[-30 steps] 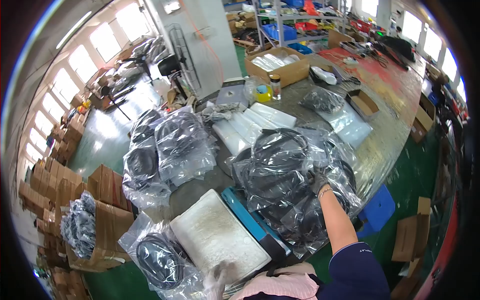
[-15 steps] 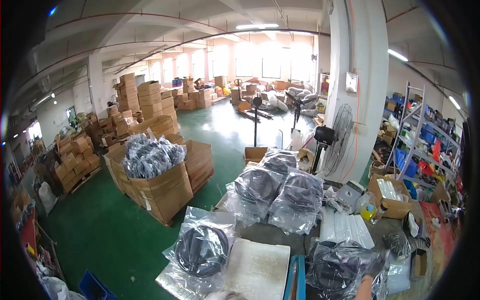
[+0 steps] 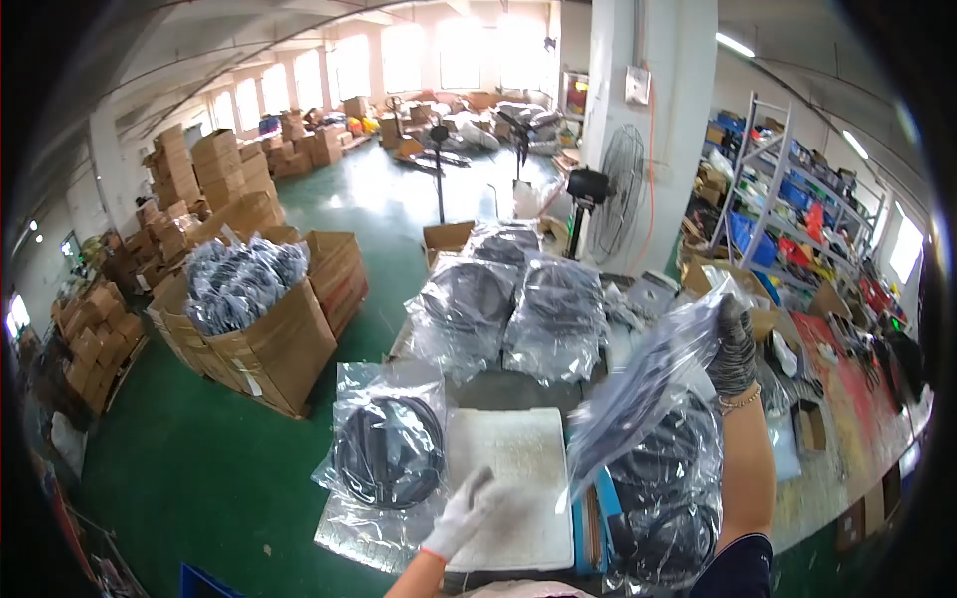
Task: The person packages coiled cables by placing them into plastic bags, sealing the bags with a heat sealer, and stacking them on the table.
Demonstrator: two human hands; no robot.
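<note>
Right hand (image 3: 736, 354) grips a plastic bag (image 3: 638, 389) by its upper end; left hand (image 3: 467, 513), fingers released, is over the left edge of the white board (image 3: 520, 439).

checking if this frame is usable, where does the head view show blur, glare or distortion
Head view: the raised plastic bag in the right hand is motion-blurred, the left hand partly smeared; same head view: far windows blow out white, the floor glares, straight lines bow and the edges go black.
</note>
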